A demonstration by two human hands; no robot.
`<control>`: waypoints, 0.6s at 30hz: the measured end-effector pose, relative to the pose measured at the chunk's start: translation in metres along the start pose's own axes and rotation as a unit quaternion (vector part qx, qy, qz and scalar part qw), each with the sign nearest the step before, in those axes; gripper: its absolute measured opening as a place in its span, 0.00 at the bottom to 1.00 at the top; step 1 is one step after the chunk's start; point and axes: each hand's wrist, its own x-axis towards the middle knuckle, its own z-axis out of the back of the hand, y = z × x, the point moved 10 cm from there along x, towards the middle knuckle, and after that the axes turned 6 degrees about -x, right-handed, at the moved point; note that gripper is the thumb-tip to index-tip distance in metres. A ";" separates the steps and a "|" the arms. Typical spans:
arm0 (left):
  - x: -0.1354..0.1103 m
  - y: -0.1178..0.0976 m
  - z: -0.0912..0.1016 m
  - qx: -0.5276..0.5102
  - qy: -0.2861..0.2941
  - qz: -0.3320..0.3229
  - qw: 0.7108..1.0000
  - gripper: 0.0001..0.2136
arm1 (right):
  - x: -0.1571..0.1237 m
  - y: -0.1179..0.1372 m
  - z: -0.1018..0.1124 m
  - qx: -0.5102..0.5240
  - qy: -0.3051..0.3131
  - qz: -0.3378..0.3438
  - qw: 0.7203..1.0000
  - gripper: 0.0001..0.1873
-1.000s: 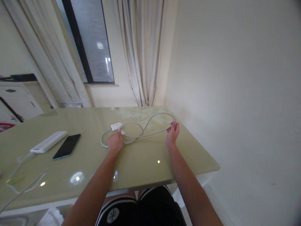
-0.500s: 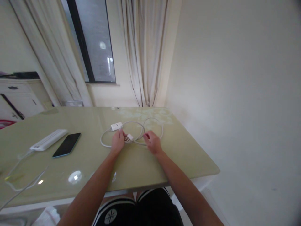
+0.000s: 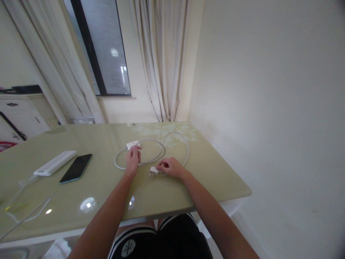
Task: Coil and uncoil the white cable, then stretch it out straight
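A white extension cord (image 3: 188, 149) lies in loose loops on the table. At its far left end is a small white socket block (image 3: 133, 144). My left hand (image 3: 133, 160) is over the cord just in front of this block, its fingers loosely bent and apart; I see nothing gripped in them. My right hand (image 3: 172, 167) pinches the cord's white plug (image 3: 154, 170) at its cable end, low over the tabletop. The plug's prongs point left, toward my left hand. My right fingertips partly hide the cable behind the plug.
On the left of the glossy greenish table (image 3: 107, 201) lie a black phone (image 3: 76, 168) and a long white power strip (image 3: 55, 163) with its cable. A thin white cable (image 3: 29, 216) runs off the near left edge. A wall (image 3: 264, 108) borders the right side.
My right hand has moved nearer to me, carrying the plug away from the left hand. My left hand has let go of the plug end, its fingers loosening. The cord's right loop has widened.
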 end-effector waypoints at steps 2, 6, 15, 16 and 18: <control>-0.004 -0.011 0.004 0.047 -0.011 -0.029 0.998 0.28 | 0.002 0.000 0.000 -0.054 -0.010 -0.018 0.998 0.22; -0.016 -0.042 -0.009 0.118 0.022 -0.158 0.980 0.27 | 0.002 -0.020 0.012 -0.117 -0.057 -0.130 0.983 0.27; -0.038 -0.064 -0.037 0.183 0.082 -0.264 0.943 0.15 | -0.021 -0.048 0.054 -0.147 -0.192 -0.268 0.933 0.29; -0.043 -0.067 -0.041 0.187 0.092 -0.279 0.937 0.12 | -0.018 -0.042 0.051 -0.146 -0.191 -0.231 0.943 0.29; -0.055 -0.076 -0.051 0.188 0.103 -0.312 0.925 0.07 | -0.013 -0.030 0.045 -0.142 -0.189 -0.153 0.959 0.31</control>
